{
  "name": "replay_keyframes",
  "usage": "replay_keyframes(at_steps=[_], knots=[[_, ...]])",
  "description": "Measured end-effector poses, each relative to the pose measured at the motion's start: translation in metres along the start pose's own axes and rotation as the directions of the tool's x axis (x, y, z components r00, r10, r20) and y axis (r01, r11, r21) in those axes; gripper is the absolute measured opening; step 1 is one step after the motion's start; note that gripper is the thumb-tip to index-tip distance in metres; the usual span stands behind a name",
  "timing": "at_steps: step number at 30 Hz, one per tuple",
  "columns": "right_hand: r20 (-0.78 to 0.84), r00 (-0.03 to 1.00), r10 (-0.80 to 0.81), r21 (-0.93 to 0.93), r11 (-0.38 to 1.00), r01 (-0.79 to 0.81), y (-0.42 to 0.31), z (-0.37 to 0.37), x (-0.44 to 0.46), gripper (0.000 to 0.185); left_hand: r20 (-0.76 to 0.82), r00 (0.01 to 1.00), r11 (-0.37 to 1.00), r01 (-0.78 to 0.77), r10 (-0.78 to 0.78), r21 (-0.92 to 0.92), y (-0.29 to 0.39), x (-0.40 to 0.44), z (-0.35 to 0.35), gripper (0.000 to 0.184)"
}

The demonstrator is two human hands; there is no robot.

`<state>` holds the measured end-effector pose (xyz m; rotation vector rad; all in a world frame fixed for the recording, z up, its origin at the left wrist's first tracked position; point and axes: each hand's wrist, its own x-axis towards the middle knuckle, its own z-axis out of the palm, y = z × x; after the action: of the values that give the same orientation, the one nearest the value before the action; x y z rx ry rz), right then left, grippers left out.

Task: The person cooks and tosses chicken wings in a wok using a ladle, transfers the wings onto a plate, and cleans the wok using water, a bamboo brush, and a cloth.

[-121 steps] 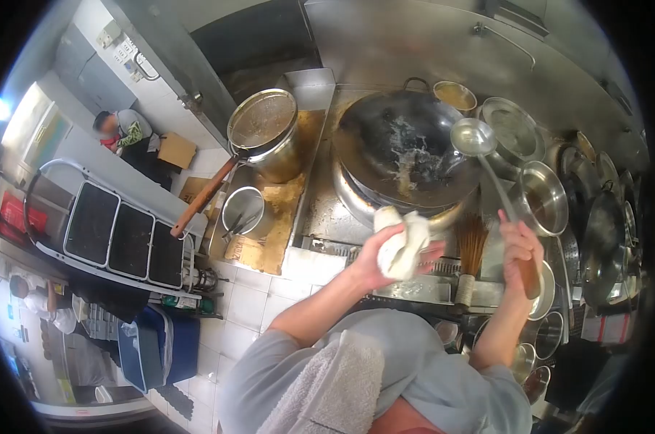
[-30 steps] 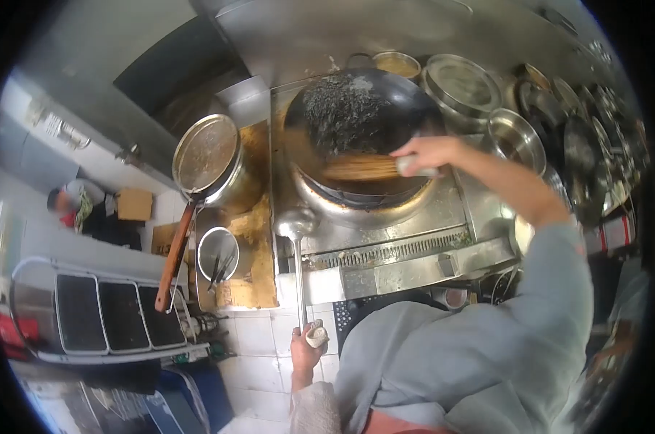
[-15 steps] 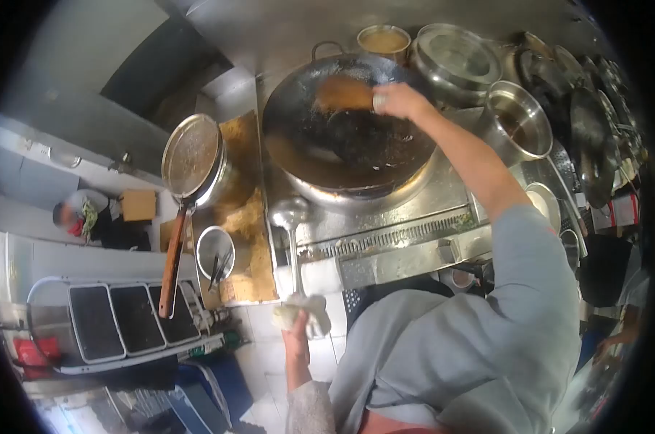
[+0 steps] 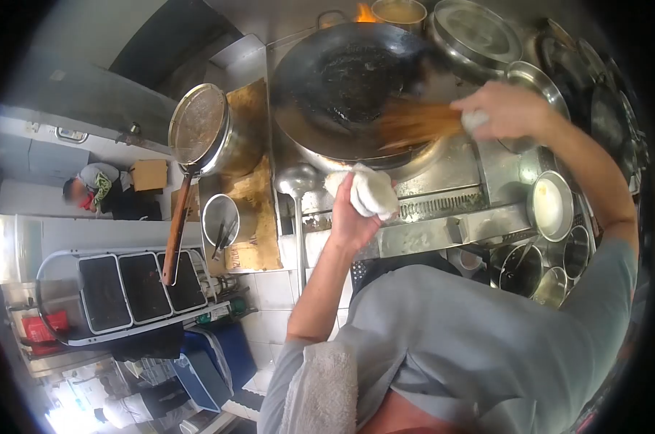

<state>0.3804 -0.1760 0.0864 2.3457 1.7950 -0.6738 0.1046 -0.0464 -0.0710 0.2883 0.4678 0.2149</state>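
My right hand (image 4: pixel 507 112) is closed round the pale handle end of a bamboo wok brush (image 4: pixel 420 124), whose bristles are smeared by motion at the near right side of the wok. The large dark wok (image 4: pixel 302 90) sits on the stove burner, with a wet, shiny bottom. Just in front of its near rim, my left hand (image 4: pixel 352 226) grips a folded white cloth (image 4: pixel 371 192). Left of that cloth lies a steel ladle (image 4: pixel 297 181), its long handle pointing toward me.
A strainer with a wooden handle (image 4: pixel 174 242) rests on a steel pot (image 4: pixel 237 137) at left, beside a cup of utensils (image 4: pixel 228 217). Flame (image 4: pixel 366 13) shows behind the wok. Pans and a white bowl (image 4: pixel 551 206) stand at right. A person (image 4: pixel 96 189) is at far left.
The brush has come from the wok's far side toward its near right rim. My left hand has risen with the cloth toward the wok. Flame now shows behind it, and the view has shifted.
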Motion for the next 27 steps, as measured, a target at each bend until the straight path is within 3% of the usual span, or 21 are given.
replay_keyframes(at_steps=[2,5,7,8,10,13,16,17,18,20,22,23,25,26,27], knots=[[-0.250,0.967,0.051,-0.054,0.996,-0.066,0.006,-0.005,-0.015,0.053,-0.014,0.998,0.996,0.061,-0.061,0.072,0.008,0.004,0.013,0.048],[-0.359,0.933,0.018,0.091,0.996,0.016,-0.010,0.013,-0.018,0.051,-0.075,0.991,0.980,0.118,-0.107,0.158,0.012,0.018,0.010,0.047],[-0.191,0.981,-0.032,0.141,0.988,0.060,-0.024,0.030,-0.011,0.050,-0.119,0.988,0.960,0.124,-0.097,0.251,0.013,0.006,0.014,0.049],[-0.150,0.989,0.017,0.123,0.992,0.001,-0.028,0.044,-0.004,0.049,-0.064,0.987,0.948,0.158,-0.146,0.276,0.016,-0.001,0.018,0.050],[-0.222,0.971,0.087,0.024,0.996,-0.083,-0.019,0.051,0.010,0.051,-0.091,0.978,0.934,0.206,-0.187,0.293,0.021,-0.010,0.019,0.051],[-0.420,0.865,0.273,0.114,0.962,-0.248,-0.008,0.045,-0.006,0.053,-0.150,0.977,0.935,0.190,-0.151,0.301,0.019,-0.005,0.025,0.045],[-0.639,0.682,0.357,0.442,0.895,-0.055,0.008,0.078,-0.030,0.055,-0.219,0.966,0.963,0.182,-0.137,0.198,0.011,0.045,0.014,0.035],[-0.662,0.625,0.414,0.566,0.823,0.055,0.003,0.094,-0.036,0.053,-0.203,0.974,0.983,0.126,-0.097,0.135,0.007,0.063,0.011,0.023],[-0.607,0.626,0.489,0.704,0.697,0.138,-0.001,0.113,-0.039,0.054,-0.018,0.999,0.989,0.045,-0.043,0.144,0.007,0.091,-0.014,0.020],[-0.462,0.648,0.605,0.886,0.354,0.301,-0.013,0.156,-0.040,0.057,-0.075,0.993,0.978,-0.070,0.087,0.197,0.003,0.110,-0.026,0.018],[-0.322,0.657,0.681,0.918,0.056,0.392,-0.039,0.199,-0.049,0.058,-0.095,0.950,0.914,-0.254,0.297,0.315,0.018,0.125,-0.058,0.013],[-0.324,0.628,0.707,0.923,0.091,0.375,-0.048,0.218,-0.056,0.057,-0.106,0.948,0.885,-0.235,0.299,0.401,0.039,0.111,-0.066,0.013],[-0.240,0.631,0.738,0.940,0.014,0.341,-0.068,0.239,-0.088,0.058,-0.142,0.887,0.818,-0.329,0.439,0.472,0.070,0.088,-0.071,0.016],[-0.140,0.671,0.728,0.943,-0.108,0.314,-0.081,0.244,-0.109,0.059,-0.100,0.885,0.776,-0.338,0.454,0.532,0.083,0.070,-0.068,0.020],[-0.131,0.655,0.744,0.932,-0.134,0.338,-0.086,0.259,-0.120,0.059,-0.093,0.877,0.711,-0.316,0.472,0.628,0.097,0.062,-0.073,0.024]])
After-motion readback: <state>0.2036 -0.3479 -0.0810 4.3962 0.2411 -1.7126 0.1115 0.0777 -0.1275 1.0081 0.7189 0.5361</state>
